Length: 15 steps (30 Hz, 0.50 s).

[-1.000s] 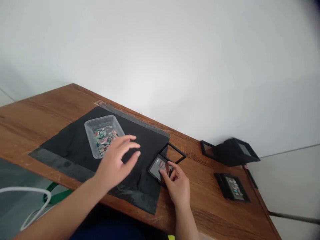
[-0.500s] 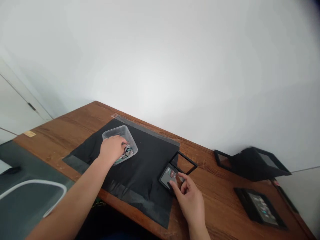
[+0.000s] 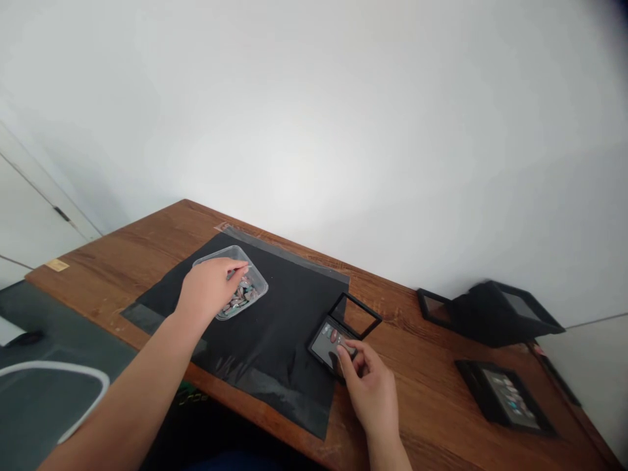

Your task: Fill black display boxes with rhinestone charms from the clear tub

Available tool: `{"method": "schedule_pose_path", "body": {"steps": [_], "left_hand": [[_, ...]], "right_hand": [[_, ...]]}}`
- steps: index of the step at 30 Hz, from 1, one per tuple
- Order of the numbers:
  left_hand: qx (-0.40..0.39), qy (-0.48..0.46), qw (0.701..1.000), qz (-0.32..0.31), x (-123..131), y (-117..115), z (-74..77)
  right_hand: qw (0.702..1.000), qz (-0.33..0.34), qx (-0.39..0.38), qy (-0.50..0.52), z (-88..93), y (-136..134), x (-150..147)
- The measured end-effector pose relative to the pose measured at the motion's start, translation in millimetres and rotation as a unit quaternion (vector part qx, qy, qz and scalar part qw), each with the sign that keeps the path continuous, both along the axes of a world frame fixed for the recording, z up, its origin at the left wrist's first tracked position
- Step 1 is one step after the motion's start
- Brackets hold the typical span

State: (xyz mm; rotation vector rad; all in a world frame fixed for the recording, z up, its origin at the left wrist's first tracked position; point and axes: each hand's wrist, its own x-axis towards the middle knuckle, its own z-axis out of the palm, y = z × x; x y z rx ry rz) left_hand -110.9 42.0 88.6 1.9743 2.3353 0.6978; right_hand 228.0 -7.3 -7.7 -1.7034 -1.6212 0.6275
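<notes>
A clear plastic tub point(image 3: 260, 281) holds many small flat pieces point(image 3: 240, 296), grey, pink and greenish, like stone or shell chips. Over the tub, my left hand point(image 3: 209, 284) has thumb and forefinger pinched together, and a small pale piece point(image 3: 250, 265) shows at their tips. A small black hinged display case point(image 3: 314, 350) lies with its framed lid point(image 3: 375, 323) raised. Several pieces rest on its grey inside. At the case's right part is my right hand point(image 3: 370, 386), thumb and forefinger closed in a pinch over the inside; anything between them is hidden.
A black sheet point(image 3: 279, 327) is taped to the wooden table point(image 3: 132, 248) beneath tub and case. To the right stand a black angular case point(image 3: 490, 314) against the wall and a closed black case with pieces point(image 3: 510, 398). A white curved tube point(image 3: 93, 374) is at lower left.
My left hand has lifted from among the pieces, its fingertips now pinched over the tub. My right hand stays at the display case, with its thumb and forefinger drawn closer together.
</notes>
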Motion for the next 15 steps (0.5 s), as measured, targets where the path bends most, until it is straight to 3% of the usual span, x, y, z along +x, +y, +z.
{"method": "schedule_pose_path", "body": {"steps": [3, 5, 7, 10, 15], "left_hand": [[0.212, -0.025, 0.969, -0.122, 30, -19, 3.6], [0.262, -0.049, 0.935, -0.232, 57, -30, -0.8], [0.24, -0.059, 0.914, -0.321, 82, -37, -10.9], [0.192, -0.066, 0.897, -0.392, 112, -40, -30.9], [0.168, -0.138, 0.88, -0.421, 132, -33, -50.8]], "right_hand": [[0.998, 0.0, 0.046, 0.032, 0.4, -4, -2], [0.994, 0.032, 0.092, 0.049, 2.7, -8, -4], [0.986, 0.086, 0.131, 0.064, 6.6, -11, -5], [0.967, 0.135, 0.196, 0.088, 13.3, -15, -6], [0.942, 0.189, 0.249, 0.125, 21.4, -14, -6]]}}
